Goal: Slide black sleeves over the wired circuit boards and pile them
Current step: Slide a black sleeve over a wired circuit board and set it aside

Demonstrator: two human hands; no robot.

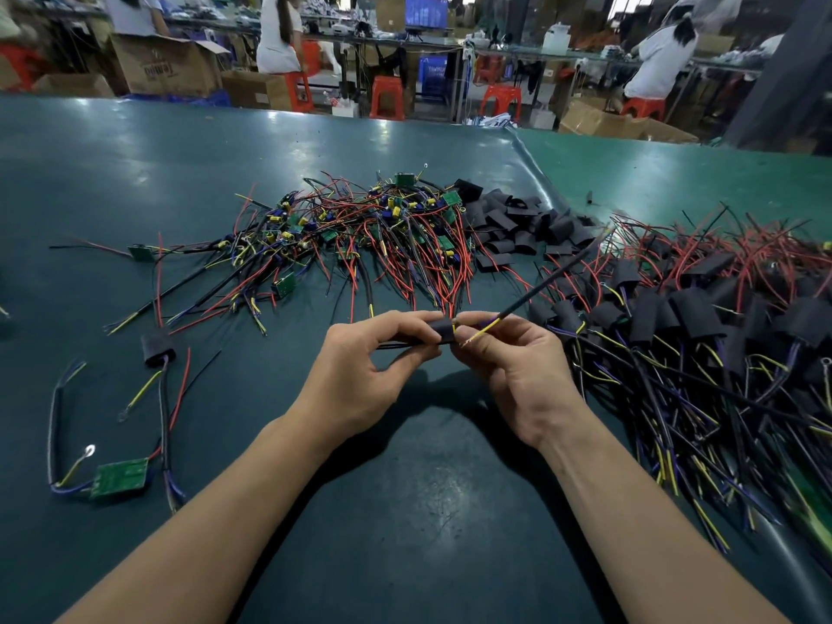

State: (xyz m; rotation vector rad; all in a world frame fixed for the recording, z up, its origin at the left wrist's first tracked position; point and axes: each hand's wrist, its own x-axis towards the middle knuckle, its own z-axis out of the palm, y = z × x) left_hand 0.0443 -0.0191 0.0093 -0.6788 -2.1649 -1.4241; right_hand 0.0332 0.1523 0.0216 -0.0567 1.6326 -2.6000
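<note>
My left hand [364,367] pinches a short black sleeve [441,331] above the middle of the green table. My right hand [517,367] pinches the wires at the sleeve's right end; a black cable [553,277] runs from it up to the right, and a yellow wire tip shows between the fingers. The board inside the sleeve is hidden. Behind my hands lies a tangle of bare wired circuit boards [360,227]. Empty black sleeves [522,222] are heaped to its right. A big pile of sleeved boards [702,326] fills the right side.
One loose green board with wires [120,478] and one sleeved board [156,349] lie at the near left. Another stray board [142,252] sits further back on the left. Beyond the table's far edge [405,119] are red stools, cardboard boxes and seated people.
</note>
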